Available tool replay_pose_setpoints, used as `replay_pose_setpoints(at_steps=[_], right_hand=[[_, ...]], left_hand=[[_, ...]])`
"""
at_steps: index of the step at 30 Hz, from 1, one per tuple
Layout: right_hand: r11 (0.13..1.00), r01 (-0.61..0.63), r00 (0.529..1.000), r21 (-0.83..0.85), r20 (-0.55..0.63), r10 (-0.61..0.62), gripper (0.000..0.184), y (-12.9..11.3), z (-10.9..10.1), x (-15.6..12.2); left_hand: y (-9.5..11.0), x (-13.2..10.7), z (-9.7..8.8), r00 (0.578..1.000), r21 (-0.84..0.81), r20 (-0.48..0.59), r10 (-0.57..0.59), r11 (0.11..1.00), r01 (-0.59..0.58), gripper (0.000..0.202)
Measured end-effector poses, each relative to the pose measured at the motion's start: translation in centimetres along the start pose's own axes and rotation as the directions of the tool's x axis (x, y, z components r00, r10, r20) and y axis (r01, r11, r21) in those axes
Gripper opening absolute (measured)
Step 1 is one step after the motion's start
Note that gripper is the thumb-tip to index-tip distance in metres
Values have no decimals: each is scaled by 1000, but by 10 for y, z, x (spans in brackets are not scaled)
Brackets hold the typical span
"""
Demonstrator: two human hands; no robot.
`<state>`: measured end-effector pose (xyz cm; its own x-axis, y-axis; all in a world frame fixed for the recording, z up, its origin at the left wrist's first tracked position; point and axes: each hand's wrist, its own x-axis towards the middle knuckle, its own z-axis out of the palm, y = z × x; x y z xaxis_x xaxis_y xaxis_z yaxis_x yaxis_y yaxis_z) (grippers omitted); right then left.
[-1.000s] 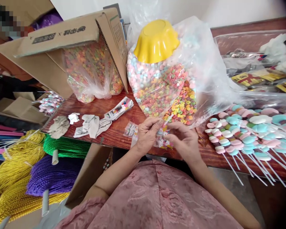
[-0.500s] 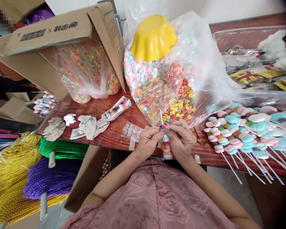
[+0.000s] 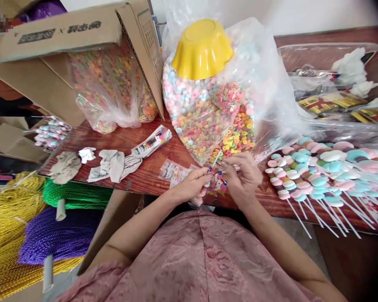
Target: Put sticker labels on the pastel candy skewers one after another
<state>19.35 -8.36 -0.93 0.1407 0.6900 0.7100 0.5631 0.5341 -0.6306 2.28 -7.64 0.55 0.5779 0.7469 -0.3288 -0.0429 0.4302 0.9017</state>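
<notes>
My left hand (image 3: pixel 192 183) is closed around a wrapped candy skewer (image 3: pixel 199 199) just over the table's front edge. Its thin white stick (image 3: pixel 217 157) points up and right past the fingertips, while the pastel candy end hangs below the hand. My right hand (image 3: pixel 245 174) is a little to the right, apart from the skewer, with thumb and fingers pinched together; a small thing shows at the fingers, too small to name. Between the hands lies a printed plastic wrapper (image 3: pixel 221 185). Flat clear wrappers (image 3: pixel 171 170) lie left of my left hand.
Behind my hands rests a large bag of candies (image 3: pixel 192 113), topped by a yellow bowl (image 3: pixel 203 50). Finished marshmallow skewers (image 3: pixel 327 167) are piled at right, near a clear tray (image 3: pixel 330 50). Gloves (image 3: pixel 113 165), a wrapper stack (image 3: pixel 153 140) and a cardboard box (image 3: pixel 148 54) stand left.
My hands have moved apart, my right hand leaving the skewer's neck. The skewer has shifted left and tilted, its stick now leaning right. The view has turned slightly.
</notes>
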Motion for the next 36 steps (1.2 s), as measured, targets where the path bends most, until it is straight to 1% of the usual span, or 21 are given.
replay_pose_setpoints(at_steps=[2,4,6,7,11,13,15,17,19,20,21,22,24,26,27,28,30,31,33,34,36], right_hand=[[955,260,956,-146,175,-234,14,5,-13,7],[864,492,799,-104,448,-401,27,7,-24,13],[814,581,650,-1,603,-463,35,5,-30,16],[797,604,605,22,638,-476,35,3,-32,16],[731,681,503,27,708,-496,23,-10,-31,5],[768,640,514,11,737,-439,26,-15,-26,-7],[850,523,590,-66,748,-304,23,-19,-21,-21],[929,334,654,-160,749,-106,16,-22,-17,-33],[971,137,636,-197,769,66,15,-26,-16,-39],[976,71,625,-205,772,117,17,-29,-17,-39],[975,43,630,-216,764,141,19,-31,-18,-39],[971,55,661,-232,738,138,20,-33,-20,-37],[948,161,768,-273,638,53,21,-36,-25,-33],[919,296,820,-260,562,-105,23,-35,-30,-31],[910,348,814,-226,554,-174,22,-34,-32,-31],[904,384,797,-187,561,-223,22,-32,-33,-32],[909,398,756,-125,607,-247,24,-26,-35,-36],[921,371,743,-118,633,-218,23,-24,-36,-39],[954,258,732,-151,675,-91,22,-20,-38,-42],[969,182,723,-170,691,-14,22,-19,-39,-43],[981,45,694,-190,712,106,23,-15,-47,-40]], left_hand=[[1,-1,-6,997,-93,72,-29,995,36,42],[1,-2,-12,978,-153,198,-73,983,104,42],[1,-4,-18,935,-150,328,-137,969,195,42],[0,-6,-20,911,-134,377,-166,964,231,42],[-2,-15,-28,833,41,490,-259,961,275,44],[-4,-20,-30,822,237,486,-298,950,205,43],[-7,-27,-30,889,495,399,-224,869,-3,38],[-12,-34,-27,948,739,319,7,625,-253,31],[-17,-38,-23,918,864,327,227,322,-387,24],[-18,-39,-22,895,884,343,287,225,-411,24],[-18,-39,-20,881,889,347,322,187,-419,25],[-17,-38,-20,880,884,331,340,213,-415,25],[-12,-33,-19,925,831,231,301,434,-349,27],[-5,-27,-21,986,670,152,72,726,-156,27],[-3,-24,-21,983,569,164,-83,822,-26,27],[-1,-22,-21,952,483,210,-222,870,96,28],[-1,-19,-18,878,421,314,-362,881,213,34],[-2,-18,-15,876,451,332,-349,875,177,35],[-6,-19,-7,936,594,303,-178,803,-40,35],[-9,-19,-2,956,679,288,-52,715,-165,33],[-14,-20,6,943,789,292,157,518,-330,30]])
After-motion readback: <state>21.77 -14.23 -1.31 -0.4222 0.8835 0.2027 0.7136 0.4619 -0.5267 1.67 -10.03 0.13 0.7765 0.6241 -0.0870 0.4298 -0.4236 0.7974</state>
